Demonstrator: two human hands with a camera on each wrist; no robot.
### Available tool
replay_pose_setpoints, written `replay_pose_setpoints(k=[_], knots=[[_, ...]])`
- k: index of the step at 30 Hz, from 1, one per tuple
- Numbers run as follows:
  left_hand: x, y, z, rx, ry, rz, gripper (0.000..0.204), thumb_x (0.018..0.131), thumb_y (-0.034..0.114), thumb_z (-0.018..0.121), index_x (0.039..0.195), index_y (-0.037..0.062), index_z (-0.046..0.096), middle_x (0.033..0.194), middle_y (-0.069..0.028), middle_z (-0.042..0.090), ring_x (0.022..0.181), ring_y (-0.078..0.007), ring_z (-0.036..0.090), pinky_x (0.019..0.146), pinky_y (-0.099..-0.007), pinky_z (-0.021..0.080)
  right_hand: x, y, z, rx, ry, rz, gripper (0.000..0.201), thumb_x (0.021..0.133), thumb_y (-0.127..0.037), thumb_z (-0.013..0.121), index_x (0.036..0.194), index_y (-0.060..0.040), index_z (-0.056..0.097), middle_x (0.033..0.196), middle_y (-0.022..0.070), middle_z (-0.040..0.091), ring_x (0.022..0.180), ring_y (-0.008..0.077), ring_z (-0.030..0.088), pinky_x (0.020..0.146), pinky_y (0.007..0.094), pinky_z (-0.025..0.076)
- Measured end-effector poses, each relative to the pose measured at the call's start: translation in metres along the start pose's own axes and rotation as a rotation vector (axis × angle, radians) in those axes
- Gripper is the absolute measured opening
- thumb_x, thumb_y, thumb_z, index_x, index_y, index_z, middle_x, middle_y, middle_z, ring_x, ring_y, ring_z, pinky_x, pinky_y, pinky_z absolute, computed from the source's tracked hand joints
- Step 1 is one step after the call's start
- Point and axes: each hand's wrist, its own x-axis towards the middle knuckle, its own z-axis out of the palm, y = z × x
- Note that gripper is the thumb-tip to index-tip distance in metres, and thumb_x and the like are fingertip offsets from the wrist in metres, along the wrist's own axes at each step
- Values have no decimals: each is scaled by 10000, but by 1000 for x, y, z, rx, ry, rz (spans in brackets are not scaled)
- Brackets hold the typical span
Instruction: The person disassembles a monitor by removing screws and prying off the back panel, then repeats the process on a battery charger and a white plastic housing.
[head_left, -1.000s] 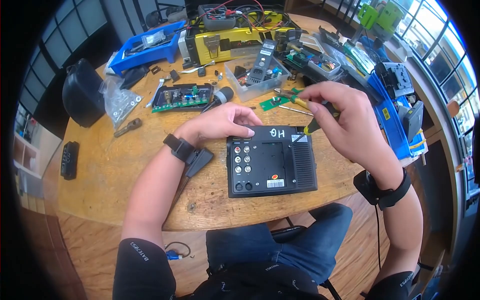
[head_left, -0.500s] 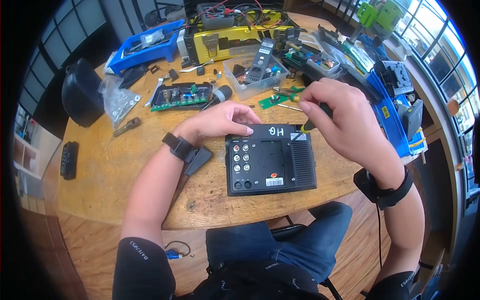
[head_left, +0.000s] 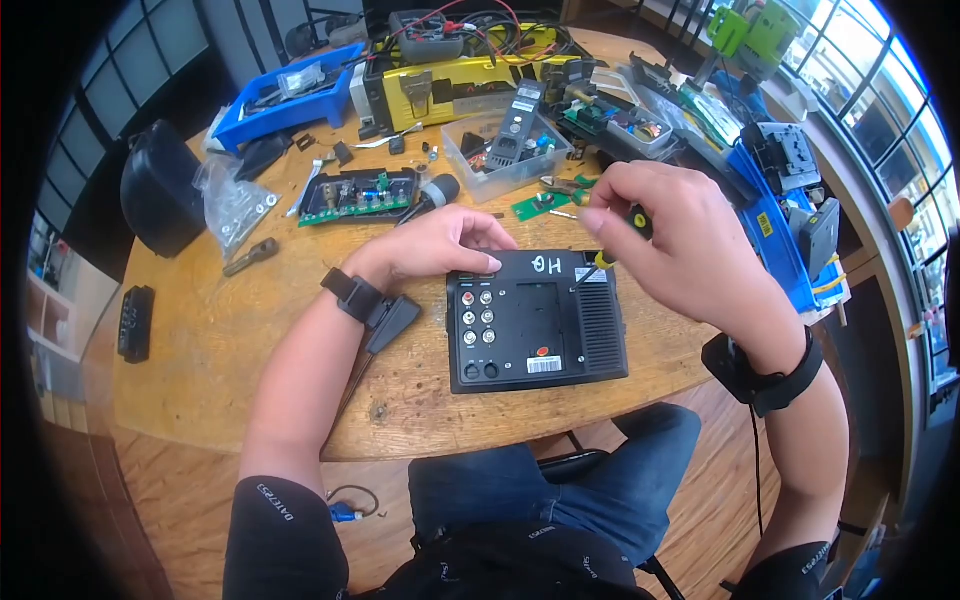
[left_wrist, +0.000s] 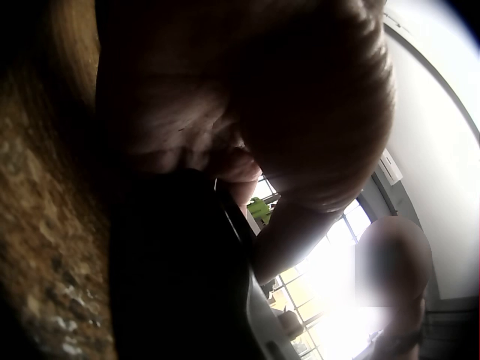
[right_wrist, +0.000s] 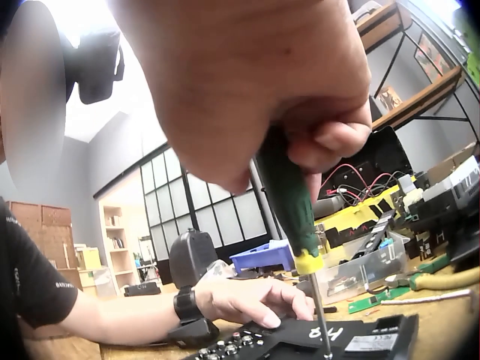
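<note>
A flat black electronic unit (head_left: 512, 355) lies on the wooden table, its jack panel up, with several round jacks, a barcode label and white letters. My left hand (head_left: 440, 245) holds its far left corner, thumb on top and fingers beyond the far edge. In the left wrist view the palm looms dark over the black casing (left_wrist: 172, 262). My right hand (head_left: 680, 235) grips a screwdriver (right_wrist: 289, 199) with a green handle and yellow collar. Its shaft slants in the head view, the tip at a screw near the pale label.
Behind the unit lie an open circuit board (head_left: 360, 197), green-handled pliers (head_left: 570, 185) and a clear parts box (head_left: 490, 180). A yellow case (head_left: 450, 90) and blue tray (head_left: 290, 100) stand farther back. Blue bins (head_left: 770, 230) line the right side; a black case (head_left: 165, 190) stands left.
My right hand has rolled slightly around the screwdriver handle, while the tip stays at the same screw. The left hand keeps its hold. The head view has shifted a little.
</note>
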Motion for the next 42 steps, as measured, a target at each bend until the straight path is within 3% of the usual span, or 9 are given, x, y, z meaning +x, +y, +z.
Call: replay_pose_setpoints(k=[10,13,16,19,25,35,38,40,42], knots=[[2,-4,-2,-14,-15,8,355,933,44,759,1276,-13,689,1183,-52,740,1049,-95,677,967,-273,547,3,5,4,163,57,76,177,827,-50,668,998,-9,691,908,159,695,842,374,701,785,415,561],[2,-2,-2,-28,-15,3,356,930,40,761,1275,-15,689,1184,-57,739,1052,-97,678,967,-271,548,3,5,2,202,122,-155,202,838,-29,655,1036,-8,689,928,165,706,870,365,705,793,405,559],[3,-5,-2,-16,-7,0,359,928,39,762,1276,-13,690,1184,-55,739,1053,-95,677,968,-270,546,3,-1,-8,152,-115,171,237,844,1,632,1077,-2,678,951,168,718,899,351,709,812,406,558],[4,-5,-4,2,-17,-8,358,928,39,762,1276,-9,692,1181,-48,739,1052,-93,676,970,-269,543,-1,8,6,282,107,-128,220,845,-22,643,1060,-10,689,951,156,729,806,351,712,773,419,555],[4,-6,-3,6,-6,28,351,932,37,747,1278,-3,705,1147,-59,760,1028,-114,695,943,-290,549,-1,-2,-5,187,-43,161,217,835,-28,639,1045,-1,683,965,169,727,873,365,717,822,442,559],[4,-5,-4,21,-10,16,353,934,40,758,1277,-16,698,1189,-53,740,1063,-96,674,977,-280,543,-7,5,8,272,177,-21,128,899,-90,690,976,12,691,829,136,712,752,258,681,711,356,517],[5,-7,-3,10,-10,10,357,934,41,758,1281,-13,701,1184,-51,742,1058,-94,675,968,-274,543,-6,-1,-1,194,52,121,161,906,-167,706,959,-17,734,839,185,735,773,380,702,727,429,551],[5,-6,-3,16,-9,14,352,931,40,757,1276,-12,707,1170,-48,745,1048,-92,679,956,-267,543,-5,-5,-1,141,-6,266,174,898,-175,716,934,-6,732,859,178,744,786,373,708,725,424,549],[4,-4,-3,8,-10,4,349,928,39,757,1270,-11,711,1155,-46,748,1039,-90,682,946,-261,543,-8,6,12,284,196,2,144,925,-124,712,971,12,701,823,127,718,762,237,690,704,342,516]])
